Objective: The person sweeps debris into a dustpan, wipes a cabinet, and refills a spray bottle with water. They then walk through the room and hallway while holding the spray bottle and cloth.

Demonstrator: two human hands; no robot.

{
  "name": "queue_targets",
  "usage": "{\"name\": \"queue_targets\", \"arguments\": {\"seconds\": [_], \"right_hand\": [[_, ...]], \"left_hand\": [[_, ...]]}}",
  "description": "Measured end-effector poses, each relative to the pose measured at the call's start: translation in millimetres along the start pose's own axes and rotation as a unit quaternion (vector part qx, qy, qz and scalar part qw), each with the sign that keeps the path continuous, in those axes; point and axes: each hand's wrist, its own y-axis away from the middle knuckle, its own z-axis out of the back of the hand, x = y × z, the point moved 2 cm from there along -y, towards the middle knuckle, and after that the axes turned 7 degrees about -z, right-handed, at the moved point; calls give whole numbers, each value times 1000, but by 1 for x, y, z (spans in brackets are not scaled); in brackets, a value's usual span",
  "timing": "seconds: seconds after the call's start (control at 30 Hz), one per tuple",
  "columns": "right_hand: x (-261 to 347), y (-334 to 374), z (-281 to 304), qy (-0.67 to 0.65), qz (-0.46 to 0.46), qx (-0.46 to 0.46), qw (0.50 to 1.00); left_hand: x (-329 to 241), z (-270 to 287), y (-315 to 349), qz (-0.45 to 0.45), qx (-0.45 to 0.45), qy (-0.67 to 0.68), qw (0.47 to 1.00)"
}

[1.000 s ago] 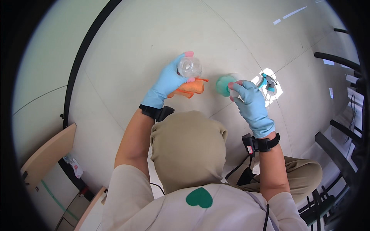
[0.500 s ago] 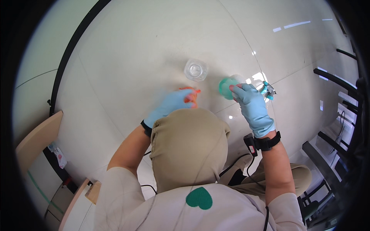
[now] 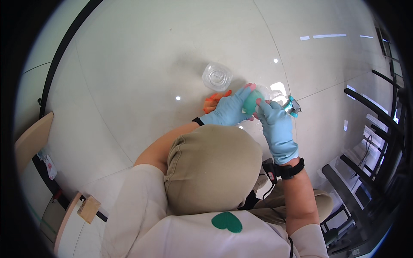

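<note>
plainly mint-green, a rounded object (image 3: 251,103)

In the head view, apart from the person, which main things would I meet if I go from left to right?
Light-brown wooden board → clear squarish plastic container → translucent green rounded object → teal-and-grey spray trigger head.

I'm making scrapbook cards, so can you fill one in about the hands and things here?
Left hand: blue-gloved, around the green round item
Right hand: blue-gloved, at the green round item; grip unclear
Clear container: on the floor, touching neither hand
Orange item: beside the left hand; touching unclear
Teal spray trigger: right of the right hand
</note>
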Motion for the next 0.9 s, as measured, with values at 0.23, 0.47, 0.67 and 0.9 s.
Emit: {"name": "queue_targets", "arguments": {"seconds": [0.23,0.47,0.67,0.9], "right_hand": [[4,-4,6,-13,0,7,1000],[11,-2,23,-128,-24,92,987],[14,1,22,-145,-111,55,982],[-8,14,17,35,-148,61,987]], "left_hand": [[2,14,-2,13,61,3,998],[-19,49,6,-11,129,-30,991],[-24,65,1,8,221,-56,974],[-31,47,-7,-2,234,-99,967]]}}
